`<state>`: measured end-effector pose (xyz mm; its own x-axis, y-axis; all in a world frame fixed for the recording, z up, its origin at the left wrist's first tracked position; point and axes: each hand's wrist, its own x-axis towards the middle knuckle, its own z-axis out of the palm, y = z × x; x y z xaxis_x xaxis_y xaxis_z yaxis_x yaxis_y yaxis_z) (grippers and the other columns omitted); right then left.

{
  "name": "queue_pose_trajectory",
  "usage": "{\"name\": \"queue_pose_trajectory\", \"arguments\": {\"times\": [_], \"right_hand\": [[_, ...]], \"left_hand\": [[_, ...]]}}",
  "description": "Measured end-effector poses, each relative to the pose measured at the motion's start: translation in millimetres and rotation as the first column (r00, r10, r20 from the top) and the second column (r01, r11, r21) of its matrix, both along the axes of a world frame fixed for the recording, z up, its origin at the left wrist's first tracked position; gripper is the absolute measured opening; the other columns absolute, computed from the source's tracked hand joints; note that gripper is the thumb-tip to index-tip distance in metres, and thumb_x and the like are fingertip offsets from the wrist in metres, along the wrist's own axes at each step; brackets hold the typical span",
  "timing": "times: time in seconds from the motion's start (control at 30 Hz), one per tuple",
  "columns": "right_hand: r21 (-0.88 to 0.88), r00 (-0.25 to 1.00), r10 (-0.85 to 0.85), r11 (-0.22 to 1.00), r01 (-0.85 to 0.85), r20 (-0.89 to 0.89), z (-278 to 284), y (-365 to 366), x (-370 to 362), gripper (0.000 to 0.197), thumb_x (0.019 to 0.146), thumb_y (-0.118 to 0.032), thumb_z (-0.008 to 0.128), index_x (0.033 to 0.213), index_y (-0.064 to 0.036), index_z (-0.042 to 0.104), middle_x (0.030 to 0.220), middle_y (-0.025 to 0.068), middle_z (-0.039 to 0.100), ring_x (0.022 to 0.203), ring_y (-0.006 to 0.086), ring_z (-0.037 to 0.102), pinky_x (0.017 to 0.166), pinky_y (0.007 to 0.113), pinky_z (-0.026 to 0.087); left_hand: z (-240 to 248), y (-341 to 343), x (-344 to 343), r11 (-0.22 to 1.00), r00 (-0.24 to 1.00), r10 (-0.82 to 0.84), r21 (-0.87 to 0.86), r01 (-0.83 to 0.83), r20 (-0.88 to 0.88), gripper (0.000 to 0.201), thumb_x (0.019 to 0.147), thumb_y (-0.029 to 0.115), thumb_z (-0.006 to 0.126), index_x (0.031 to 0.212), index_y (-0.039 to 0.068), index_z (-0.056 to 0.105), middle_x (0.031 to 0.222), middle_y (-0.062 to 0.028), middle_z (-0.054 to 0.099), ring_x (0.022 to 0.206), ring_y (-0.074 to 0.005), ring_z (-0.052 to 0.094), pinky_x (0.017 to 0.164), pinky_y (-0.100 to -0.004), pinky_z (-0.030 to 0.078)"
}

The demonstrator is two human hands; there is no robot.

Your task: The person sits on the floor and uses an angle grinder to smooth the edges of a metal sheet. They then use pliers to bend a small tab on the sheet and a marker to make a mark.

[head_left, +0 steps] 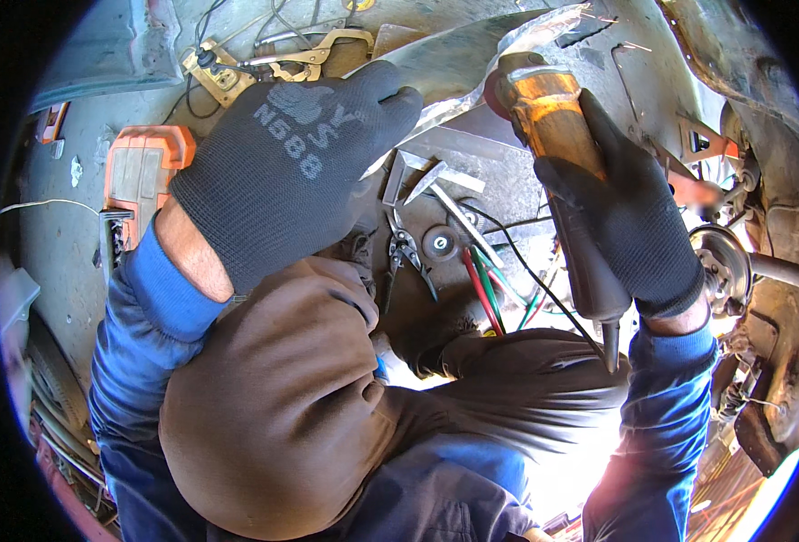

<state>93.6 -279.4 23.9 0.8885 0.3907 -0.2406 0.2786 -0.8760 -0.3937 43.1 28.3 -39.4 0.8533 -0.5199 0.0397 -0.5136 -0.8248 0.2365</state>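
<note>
My right hand (639, 212), in a black knit glove, wraps round the body of an angle grinder (557, 126) with a worn orange head. The grinder's reddish disc (497, 95) is against or very near the edge of a curved sheet-metal panel (449, 65); exact contact cannot be made out. On the panel's near side, my left hand (295, 172), gloved alike, is closed with its fingers curled at the metal edge. Its palm and most fingertips are hidden beneath the back of the glove. The grinder's cord (544, 298) runs down past my knee.
Between my knees and the panel lie a hammer (458, 217), tin snips (403, 248), a round disc (440, 242) and red- and green-handled tools (482, 287). Left are an orange case (142, 172), an outlet box (221, 79) and a locking clamp (313, 59). A brake disc (723, 266) stands right.
</note>
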Motion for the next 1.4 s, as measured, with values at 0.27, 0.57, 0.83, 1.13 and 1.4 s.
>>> {"name": "queue_pose_trajectory", "arguments": {"times": [0.27, 0.57, 0.83, 1.13, 1.4], "right_hand": [[-0.001, 0.998, -0.002, 1.0, 0.002, 0.068, -4, -4, -1, 0.066, 0.098, -0.03, 0.083, 0.146, 0.008, 0.058, 0.113, 0.0287, 0.077, 0.101, 0.0393, 0.08, 0.086, 0.043, 0.062], [0.102, 0.999, 0.034, 0.994, -0.037, 0.032, -13, 1, 6, 0.051, 0.098, -0.03, 0.082, 0.134, 0.0024, 0.065, 0.107, 0.0277, 0.077, 0.098, 0.0418, 0.079, 0.087, 0.045, 0.063], [0.192, 0.991, -0.067, 0.977, 0.088, -0.113, -16, 2, 6, 0.056, 0.099, -0.031, 0.082, 0.14, 0.0032, 0.063, 0.109, 0.0259, 0.079, 0.104, 0.0376, 0.081, 0.089, 0.043, 0.062], [0.119, 0.997, -0.033, 0.992, 0.042, -0.072, -8, 2, 0, 0.066, 0.102, -0.034, 0.08, 0.152, 0.0025, 0.058, 0.114, 0.0259, 0.079, 0.108, 0.0351, 0.081, 0.09, 0.042, 0.061], [0.098, 0.996, -0.065, 0.993, 0.071, -0.062, -7, 2, -2, 0.073, 0.102, -0.037, 0.081, 0.157, 0.0029, 0.056, 0.12, 0.0266, 0.079, 0.113, 0.0333, 0.08, 0.097, 0.041, 0.061]], "left_hand": [[-5, 1, -1, 1.0, 0.999, -0.009, -0.021, 0.01, 0.038, 0.065, 0.09, 0.017, 0.08, 0.154, 0.014, 0.066, 0.148, -0.0164, 0.067, 0.122, -0.0374, 0.073, 0.1, -0.0481, 0.059], [-7, 3, 3, 1.0, 0.999, -0.025, -0.016, 0.026, 0.046, 0.067, 0.089, 0.017, 0.081, 0.153, 0.012, 0.065, 0.145, -0.0194, 0.068, 0.124, -0.0391, 0.072, 0.103, -0.0478, 0.059], [-4, 3, 4, 0.999, 1.0, 0.003, -0.046, -0.003, 0.008, 0.071, 0.087, 0.015, 0.081, 0.156, 0.014, 0.064, 0.146, -0.0208, 0.068, 0.127, -0.04, 0.07, 0.106, -0.049, 0.058], [-3, 1, 4, 0.998, 1.0, 0.013, -0.065, -0.014, -0.022, 0.072, 0.087, 0.011, 0.08, 0.157, 0.014, 0.062, 0.146, -0.0205, 0.067, 0.128, -0.0403, 0.069, 0.108, -0.0495, 0.057], [3, -1, 5, 0.999, 0.999, 0.008, -0.035, -0.01, -0.051, 0.071, 0.088, 0.011, 0.079, 0.157, 0.013, 0.062, 0.146, -0.0198, 0.067, 0.129, -0.0403, 0.068, 0.109, -0.0495, 0.057]]}}
